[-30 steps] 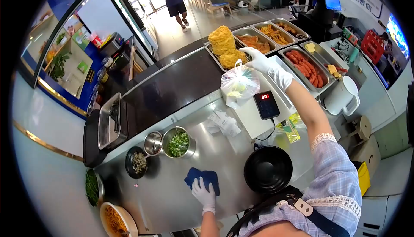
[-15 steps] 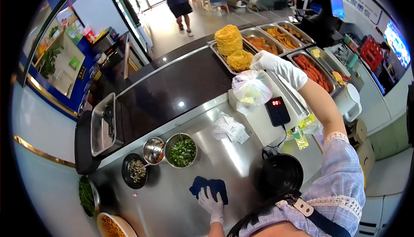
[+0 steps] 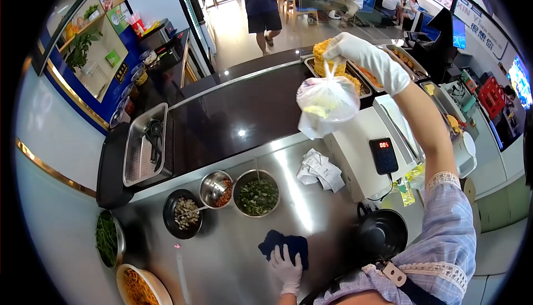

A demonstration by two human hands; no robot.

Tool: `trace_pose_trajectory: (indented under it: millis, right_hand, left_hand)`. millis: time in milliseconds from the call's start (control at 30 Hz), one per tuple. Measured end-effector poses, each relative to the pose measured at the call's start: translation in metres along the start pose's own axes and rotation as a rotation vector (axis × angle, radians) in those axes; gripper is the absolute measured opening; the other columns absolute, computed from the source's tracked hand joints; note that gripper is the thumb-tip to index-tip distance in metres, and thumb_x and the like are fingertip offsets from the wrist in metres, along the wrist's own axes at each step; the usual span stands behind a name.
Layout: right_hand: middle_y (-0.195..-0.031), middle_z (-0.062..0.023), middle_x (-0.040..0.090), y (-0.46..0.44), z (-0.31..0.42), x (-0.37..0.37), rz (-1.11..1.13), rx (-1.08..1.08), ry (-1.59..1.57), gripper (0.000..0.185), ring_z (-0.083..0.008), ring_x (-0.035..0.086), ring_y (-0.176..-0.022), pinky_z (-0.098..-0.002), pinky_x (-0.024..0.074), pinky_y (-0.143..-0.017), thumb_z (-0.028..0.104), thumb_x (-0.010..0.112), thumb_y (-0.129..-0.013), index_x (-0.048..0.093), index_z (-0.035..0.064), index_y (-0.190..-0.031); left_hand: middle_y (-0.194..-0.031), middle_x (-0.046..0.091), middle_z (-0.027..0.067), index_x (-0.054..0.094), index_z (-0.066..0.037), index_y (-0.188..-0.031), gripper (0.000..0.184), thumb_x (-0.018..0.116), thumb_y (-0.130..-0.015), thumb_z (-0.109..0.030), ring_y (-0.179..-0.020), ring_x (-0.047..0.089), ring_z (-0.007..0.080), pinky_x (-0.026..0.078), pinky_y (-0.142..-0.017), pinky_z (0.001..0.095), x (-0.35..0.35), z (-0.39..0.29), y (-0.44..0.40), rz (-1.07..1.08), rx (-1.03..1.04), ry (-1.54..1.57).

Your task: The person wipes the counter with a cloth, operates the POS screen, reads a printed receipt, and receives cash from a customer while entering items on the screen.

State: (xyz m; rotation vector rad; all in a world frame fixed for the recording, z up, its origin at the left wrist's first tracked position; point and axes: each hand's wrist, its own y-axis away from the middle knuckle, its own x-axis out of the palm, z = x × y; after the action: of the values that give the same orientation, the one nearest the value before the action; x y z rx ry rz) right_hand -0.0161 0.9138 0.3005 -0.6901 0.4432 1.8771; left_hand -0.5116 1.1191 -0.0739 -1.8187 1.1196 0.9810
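Observation:
My right hand point(image 3: 363, 55), in a white glove, is closed on the knotted top of a clear plastic bag point(image 3: 327, 102). The bag hangs over the counter's inner edge, beside a white box, with something pale yellow-green inside. Down on the steel worktop point(image 3: 233, 249), my gloved left hand point(image 3: 287, 266) lies with fingers spread on a folded dark blue cloth point(image 3: 284, 248). Crumpled paper receipts point(image 3: 320, 170) lie between the two hands. A black timer with red digits point(image 3: 383, 156) rests on the white box point(image 3: 355, 144).
Chopped greens fill a steel pot point(image 3: 256, 194), near a small pan point(image 3: 215, 189) and a black bowl point(image 3: 183, 214). A black pot point(image 3: 382, 231) stands right of the cloth. Fried food trays point(image 3: 363, 89) line the counter's far side. A person point(image 3: 256, 5) walks beyond it.
My right hand has lifted the bag from beside the timer. My left hand stays on the cloth. The view has shifted, and the person beyond the counter is nearer.

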Motion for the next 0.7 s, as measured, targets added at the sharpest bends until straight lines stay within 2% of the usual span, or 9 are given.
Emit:
trace_pose_trajectory:
  millis: [100,167,300,333,367,467,500,567,700]
  right_hand:
    - [-0.070,-0.0043,0.066,-0.030,0.018,0.030,-0.016,0.021,0.010,0.018,-0.0124,0.060,-0.064,-0.0263,0.0488,-0.057,0.018,0.075,-0.077,0.073,0.0016,-0.086]
    - [-0.071,-0.0055,0.067,-0.054,0.024,0.053,-0.072,0.032,0.053,0.021,-0.0158,0.061,-0.062,-0.0292,0.0513,-0.059,0.023,0.074,-0.078,0.073,0.0022,-0.084]
    - [-0.072,-0.0092,0.068,-0.111,0.022,0.099,-0.126,-0.016,0.129,0.028,-0.0181,0.064,-0.062,-0.0319,0.0520,-0.058,0.027,0.074,-0.077,0.072,0.0006,-0.083]
    - [-0.068,-0.0050,0.066,-0.128,0.019,0.109,-0.146,-0.067,0.134,0.016,-0.0139,0.058,-0.057,-0.0278,0.0486,-0.056,0.016,0.076,-0.074,0.073,0.0005,-0.077]
    - [-0.067,-0.0054,0.065,-0.145,0.018,0.121,-0.139,-0.082,0.164,0.013,-0.0137,0.056,-0.055,-0.0278,0.0466,-0.054,0.012,0.075,-0.073,0.072,0.0000,-0.074]
    - [-0.069,-0.0071,0.066,-0.174,0.019,0.142,-0.191,-0.075,0.013,0.015,-0.0148,0.058,-0.058,-0.0283,0.0471,-0.055,0.012,0.077,-0.071,0.071,-0.0006,-0.077]
    - [-0.072,-0.0078,0.067,-0.185,0.020,0.147,-0.203,-0.063,0.137,0.017,-0.0162,0.060,-0.061,-0.0285,0.0491,-0.058,0.012,0.078,-0.070,0.072,-0.0006,-0.079]
    - [-0.075,-0.0086,0.068,-0.204,0.021,0.160,-0.250,-0.014,0.015,0.017,-0.0165,0.062,-0.064,-0.0281,0.0497,-0.060,0.011,0.078,-0.070,0.072,-0.0004,-0.080]
    - [-0.077,-0.0095,0.070,-0.222,0.026,0.182,-0.200,0.024,0.074,0.018,-0.0171,0.064,-0.067,-0.0281,0.0507,-0.062,0.011,0.079,-0.070,0.073,-0.0004,-0.083]
  left_hand:
    - [-0.133,0.048,0.0173,0.054,-0.009,-0.126,0.053,0.065,-0.082,-0.035,-0.120,0.043,0.0385,0.034,-0.097,0.0527,-0.001,0.001,-0.001,0.014,-0.003,-0.007]
    - [-0.131,0.049,0.0171,0.057,-0.010,-0.123,0.053,0.067,-0.079,-0.036,-0.117,0.046,0.0385,0.039,-0.092,0.0521,0.000,0.004,-0.001,-0.023,0.022,-0.033]
    - [-0.132,0.048,0.0157,0.056,-0.012,-0.124,0.055,0.069,-0.077,-0.039,-0.117,0.045,0.0370,0.038,-0.092,0.0517,0.005,0.007,0.001,-0.030,0.016,-0.026]
    - [-0.132,0.049,0.0157,0.057,-0.012,-0.123,0.054,0.069,-0.078,-0.039,-0.117,0.045,0.0368,0.038,-0.092,0.0512,0.004,0.006,-0.001,-0.017,0.013,-0.017]
    - [-0.131,0.049,0.0156,0.057,-0.012,-0.123,0.054,0.069,-0.078,-0.039,-0.117,0.045,0.0366,0.037,-0.093,0.0506,0.001,0.006,-0.001,0.001,0.003,-0.011]
    - [-0.132,0.049,0.0157,0.056,-0.012,-0.125,0.055,0.069,-0.078,-0.037,-0.119,0.044,0.0378,0.035,-0.095,0.0514,0.002,0.007,-0.001,0.040,-0.035,0.037]
    - [-0.132,0.049,0.0157,0.056,-0.012,-0.125,0.055,0.069,-0.078,-0.037,-0.119,0.044,0.0378,0.035,-0.095,0.0514,0.003,0.008,-0.001,0.040,-0.045,0.039]
    - [-0.131,0.049,0.0157,0.057,-0.012,-0.124,0.054,0.069,-0.077,-0.037,-0.118,0.044,0.0374,0.035,-0.095,0.0505,0.004,0.008,-0.002,0.028,-0.034,0.049]
    - [-0.131,0.049,0.0153,0.057,-0.013,-0.124,0.055,0.070,-0.077,-0.038,-0.117,0.045,0.0368,0.035,-0.095,0.0496,-0.001,0.005,-0.005,0.024,-0.025,0.027]
